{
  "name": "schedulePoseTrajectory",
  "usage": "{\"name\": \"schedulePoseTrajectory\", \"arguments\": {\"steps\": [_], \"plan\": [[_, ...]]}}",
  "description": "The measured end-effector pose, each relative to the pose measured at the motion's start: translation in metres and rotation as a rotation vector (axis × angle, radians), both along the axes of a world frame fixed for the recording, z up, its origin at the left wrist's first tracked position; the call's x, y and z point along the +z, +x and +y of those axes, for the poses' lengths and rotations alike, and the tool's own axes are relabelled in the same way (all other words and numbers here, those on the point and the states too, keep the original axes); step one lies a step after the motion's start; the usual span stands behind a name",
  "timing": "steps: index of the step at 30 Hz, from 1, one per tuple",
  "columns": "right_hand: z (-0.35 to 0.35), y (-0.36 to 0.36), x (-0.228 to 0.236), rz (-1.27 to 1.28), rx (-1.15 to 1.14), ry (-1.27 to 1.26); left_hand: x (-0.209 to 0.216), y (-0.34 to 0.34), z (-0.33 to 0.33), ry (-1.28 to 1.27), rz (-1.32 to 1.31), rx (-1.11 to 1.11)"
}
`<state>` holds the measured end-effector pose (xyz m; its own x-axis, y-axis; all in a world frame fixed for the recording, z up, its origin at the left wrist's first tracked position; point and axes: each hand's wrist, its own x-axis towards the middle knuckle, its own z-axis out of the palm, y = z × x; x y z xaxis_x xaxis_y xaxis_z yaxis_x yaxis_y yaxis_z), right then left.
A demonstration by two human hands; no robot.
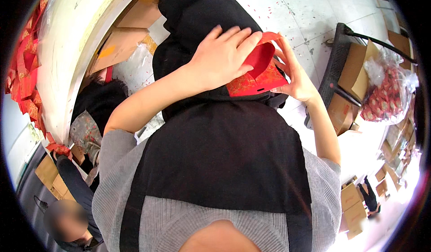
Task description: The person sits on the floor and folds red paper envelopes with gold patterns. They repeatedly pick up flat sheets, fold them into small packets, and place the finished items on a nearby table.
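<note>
Above my lap, my right hand (pixel 294 74) grips a red packet (pixel 244 85) by its right side, fingers and thumb curled round the edge. Gold patterning covers the packet's lower face, and a small dark slot shows near its lower edge. Its plain red upper part bends up into an open loop. My left hand (pixel 226 54) lies over the packet's left side with fingers stretched out and spread, slightly blurred at the tips. The left thumb and index finger touch the red loop. Black cloth (pixel 202 9) covers my legs underneath.
Many red packets (pixel 27 72) lie along a pale table edge (pixel 67 36) at left. Another person (pixel 67 220) reaches toward them at lower left. Cardboard boxes (pixel 125 41) stand underneath. At right, a black cart (pixel 330 68) holds boxes beside a clear bag of red items (pixel 388 95).
</note>
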<state>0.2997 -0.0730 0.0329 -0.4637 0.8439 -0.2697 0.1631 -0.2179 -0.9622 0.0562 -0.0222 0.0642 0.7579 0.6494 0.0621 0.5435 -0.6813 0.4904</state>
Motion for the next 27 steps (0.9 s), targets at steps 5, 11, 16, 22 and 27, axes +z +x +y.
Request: {"name": "schedulePoseTrajectory", "arguments": {"steps": [5, 11, 16, 22, 27], "plan": [[0.018, -0.017, 0.008, -0.030, -0.095, 0.256, 0.000, 0.007, 0.003, -0.042, -0.209, -0.004], [0.037, -0.023, 0.011, 0.044, 0.029, 0.250, 0.004, -0.011, 0.021, 0.254, -0.186, -0.058], [0.035, -0.031, 0.028, -0.143, -0.016, 0.520, 0.059, 0.001, -0.022, -0.588, -0.452, 0.360], [0.034, -0.055, 0.035, -0.192, 0.029, 0.758, 0.027, 0.007, -0.005, -1.534, -0.712, 0.446], [0.030, -0.055, 0.021, -0.181, 0.060, 0.610, 0.004, 0.024, -0.004, -1.477, -0.537, 0.626]]}}
